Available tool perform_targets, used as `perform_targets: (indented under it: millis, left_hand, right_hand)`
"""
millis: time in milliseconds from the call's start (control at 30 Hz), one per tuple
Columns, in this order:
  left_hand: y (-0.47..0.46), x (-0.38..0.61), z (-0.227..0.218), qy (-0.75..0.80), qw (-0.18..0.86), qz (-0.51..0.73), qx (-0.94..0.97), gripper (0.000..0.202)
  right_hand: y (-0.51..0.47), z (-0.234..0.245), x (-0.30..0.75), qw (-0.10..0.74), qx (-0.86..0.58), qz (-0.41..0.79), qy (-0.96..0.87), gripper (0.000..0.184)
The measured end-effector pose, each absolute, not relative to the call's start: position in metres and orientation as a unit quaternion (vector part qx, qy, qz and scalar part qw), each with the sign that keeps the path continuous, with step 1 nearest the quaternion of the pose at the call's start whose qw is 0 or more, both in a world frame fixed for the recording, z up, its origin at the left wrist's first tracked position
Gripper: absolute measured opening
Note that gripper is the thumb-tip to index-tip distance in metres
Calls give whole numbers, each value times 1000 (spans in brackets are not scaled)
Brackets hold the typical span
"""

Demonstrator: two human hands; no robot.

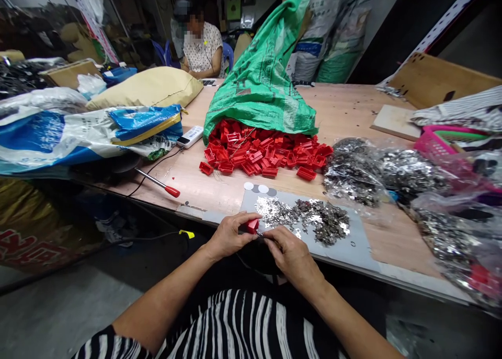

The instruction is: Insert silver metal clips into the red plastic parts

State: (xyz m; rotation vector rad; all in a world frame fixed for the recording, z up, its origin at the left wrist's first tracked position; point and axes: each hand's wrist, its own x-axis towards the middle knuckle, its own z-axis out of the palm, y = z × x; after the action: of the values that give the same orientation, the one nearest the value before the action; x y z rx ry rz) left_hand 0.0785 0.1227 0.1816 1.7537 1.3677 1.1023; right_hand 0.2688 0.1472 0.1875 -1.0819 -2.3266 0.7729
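Between the thumb and fingers of my left hand [231,234] is a small red plastic housing [252,225]. My right hand [289,251] pinches a thin metal piece [259,234] whose tip meets the housing's right side; its exact kind is too small to tell. Both hands are close together at the table's front edge. Just beyond them, small flat metal parts [274,212] and a darker heap of metal clips [327,223] lie on a grey sheet [356,246]. Farther back, many red plastic housings [266,152] spill out of a green woven sack [262,92].
Plastic bags of metal parts [353,170] and a pink basket [435,139] crowd the right side. On the left are a red-handled lever [171,191], a white device [191,137] and blue-and-white sacks [86,134]. A person [202,50] sits across the table.
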Motion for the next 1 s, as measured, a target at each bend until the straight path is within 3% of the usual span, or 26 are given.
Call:
perform_targets:
  millis: [767,867,1000]
  left_hand:
    - [121,88,177,558,316,436,631,27]
    - [118,88,180,564,326,447,613,26]
    - [112,87,183,563,342,485,576,29]
  right_hand:
    - [149,205,250,103,-449,201,-864,17]
    - [149,209,257,122,-440,239,-857,14]
    - [149,209,269,210,-414,308,-830,15]
